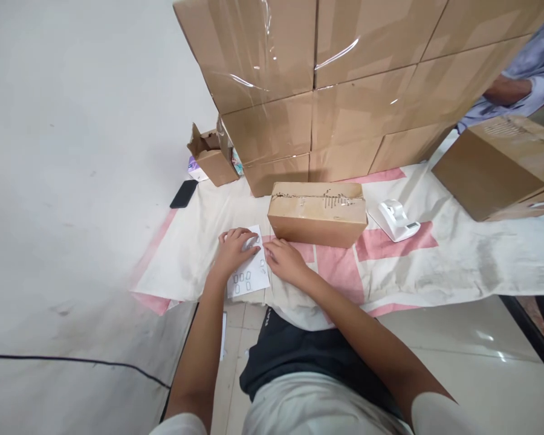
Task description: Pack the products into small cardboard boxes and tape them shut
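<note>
A white sheet of paper (258,279) with several small dark-outlined rectangles lies near the front edge of the cloth-covered table. My left hand (232,251) rests on its upper part, thumb and fingers apart. Just past the sheet's right edge is my right hand (286,260), fingers bent and tips drawn together. Whatever those tips pinch, if anything, is too small to make out. Beyond the right hand stands a closed brown cardboard box (317,229), its taped top seam worn.
Stacked taped cartons (272,127) rise behind the box. A white tape dispenser (396,222) sits right; a black phone (184,194) and a small open carton (215,163) lie left. A larger box (485,175) stands far right, near another person's arm (510,90).
</note>
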A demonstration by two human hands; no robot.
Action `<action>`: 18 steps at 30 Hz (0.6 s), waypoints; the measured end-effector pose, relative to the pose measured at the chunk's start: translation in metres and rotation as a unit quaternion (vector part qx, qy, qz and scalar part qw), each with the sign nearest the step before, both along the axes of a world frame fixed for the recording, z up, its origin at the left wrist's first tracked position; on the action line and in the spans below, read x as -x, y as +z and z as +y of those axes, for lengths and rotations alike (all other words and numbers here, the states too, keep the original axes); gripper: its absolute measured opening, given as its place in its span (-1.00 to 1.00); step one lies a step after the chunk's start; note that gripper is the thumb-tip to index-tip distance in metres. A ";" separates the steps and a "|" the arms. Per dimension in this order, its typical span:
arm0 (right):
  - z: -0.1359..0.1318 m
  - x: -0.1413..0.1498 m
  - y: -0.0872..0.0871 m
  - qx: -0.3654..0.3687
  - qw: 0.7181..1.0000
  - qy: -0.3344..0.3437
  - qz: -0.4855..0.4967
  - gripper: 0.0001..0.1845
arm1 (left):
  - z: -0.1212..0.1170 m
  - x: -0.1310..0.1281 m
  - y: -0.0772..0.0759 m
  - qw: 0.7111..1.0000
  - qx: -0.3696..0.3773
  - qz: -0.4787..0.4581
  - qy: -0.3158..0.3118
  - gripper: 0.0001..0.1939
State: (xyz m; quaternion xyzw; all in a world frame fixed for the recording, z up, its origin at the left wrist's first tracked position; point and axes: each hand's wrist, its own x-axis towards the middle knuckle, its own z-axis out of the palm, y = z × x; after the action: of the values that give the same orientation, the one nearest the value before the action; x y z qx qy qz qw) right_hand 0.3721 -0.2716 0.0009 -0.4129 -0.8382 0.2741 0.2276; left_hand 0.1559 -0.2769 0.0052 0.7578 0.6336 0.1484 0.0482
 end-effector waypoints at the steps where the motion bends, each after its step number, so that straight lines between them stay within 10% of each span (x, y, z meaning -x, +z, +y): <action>1: 0.003 0.004 0.005 0.013 1.000 0.001 -0.023 -0.58 | -0.001 0.001 -0.003 1.000 -0.017 -0.007 -0.004 -0.67; 18: 0.028 0.053 0.021 0.015 0.977 -0.041 -0.211 -0.73 | -0.006 0.008 -0.017 0.995 -0.004 -0.056 0.076 -0.55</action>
State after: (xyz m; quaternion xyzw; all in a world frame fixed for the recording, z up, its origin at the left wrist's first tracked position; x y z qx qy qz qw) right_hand 0.3192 -0.2433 0.0215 -0.4986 -0.8455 0.1844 0.0505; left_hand 0.1477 -0.2834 -0.0115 0.6978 0.6852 0.1970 0.0691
